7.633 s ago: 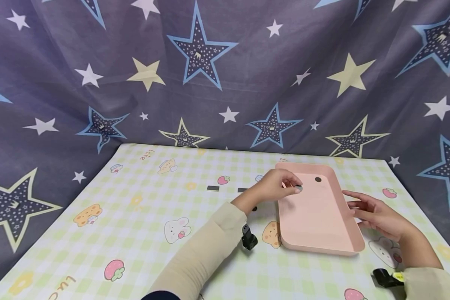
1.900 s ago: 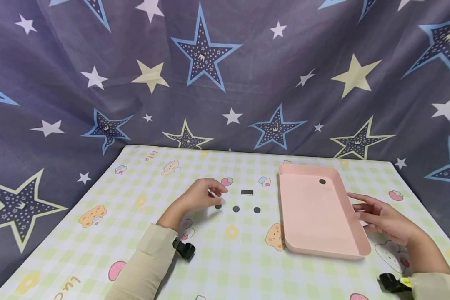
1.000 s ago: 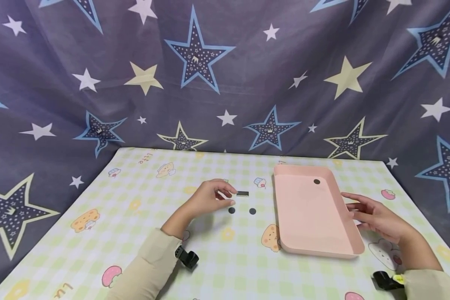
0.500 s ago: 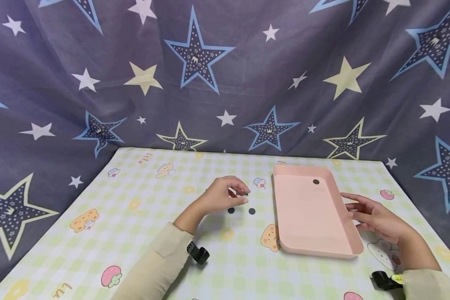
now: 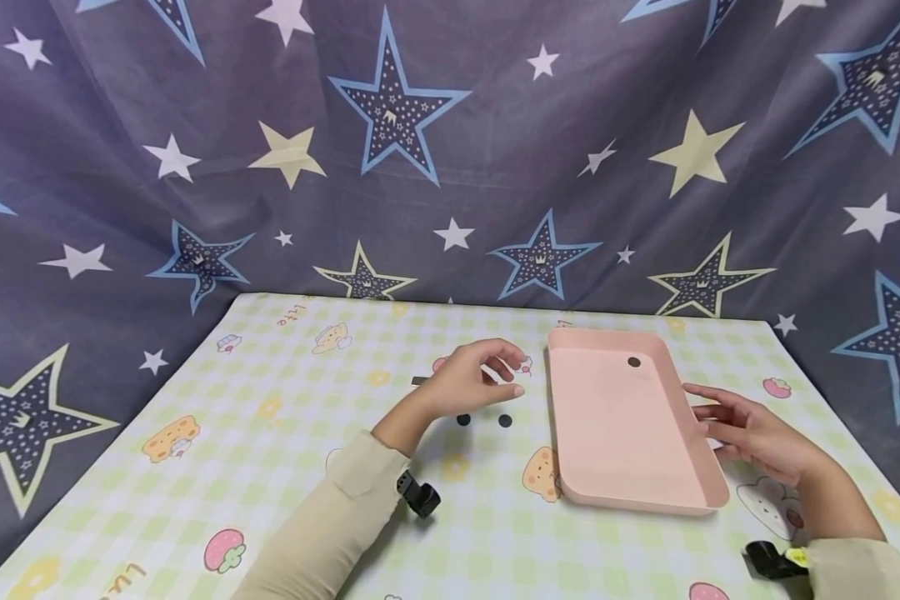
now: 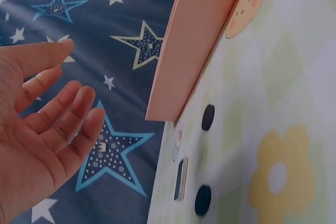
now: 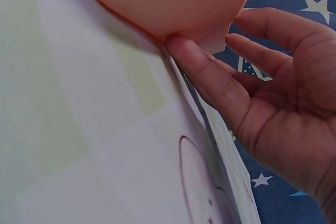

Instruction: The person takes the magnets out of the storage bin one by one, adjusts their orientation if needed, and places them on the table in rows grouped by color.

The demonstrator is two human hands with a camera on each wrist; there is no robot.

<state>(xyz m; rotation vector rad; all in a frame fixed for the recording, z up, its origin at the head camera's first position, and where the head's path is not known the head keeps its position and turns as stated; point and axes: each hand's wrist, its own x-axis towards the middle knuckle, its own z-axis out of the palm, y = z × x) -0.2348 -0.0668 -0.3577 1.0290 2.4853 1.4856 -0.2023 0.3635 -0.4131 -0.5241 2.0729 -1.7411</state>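
Observation:
My left hand (image 5: 471, 377) hovers above the table left of the pink tray (image 5: 708, 502), fingers loosely bent and nothing in them. In the left wrist view its palm (image 6: 31, 156) faces the camera. Below it lie two dark round discs (image 5: 505, 421). A small dark rectangular bar (image 6: 181, 178) lies beyond the discs in the left wrist view, hidden by the hand in the head view. My right hand (image 5: 757, 437) touches the tray's right outer wall, its thumb (image 7: 189, 53) low against it and its fingers extended. Inside the tray, near the far end, is another disc (image 5: 634, 362).
Another dark bar (image 5: 418, 381) shows just left of the left hand. Both sleeves carry black wrist cameras (image 5: 418, 495). A patterned cloth (image 5: 285, 467) covers the table, and a star-printed curtain (image 5: 450, 200) hangs behind it.
Earlier the left hand held a small disc over the tray. It then went left over the discs and has since drifted right past the bar. The right hand has stayed at the tray.

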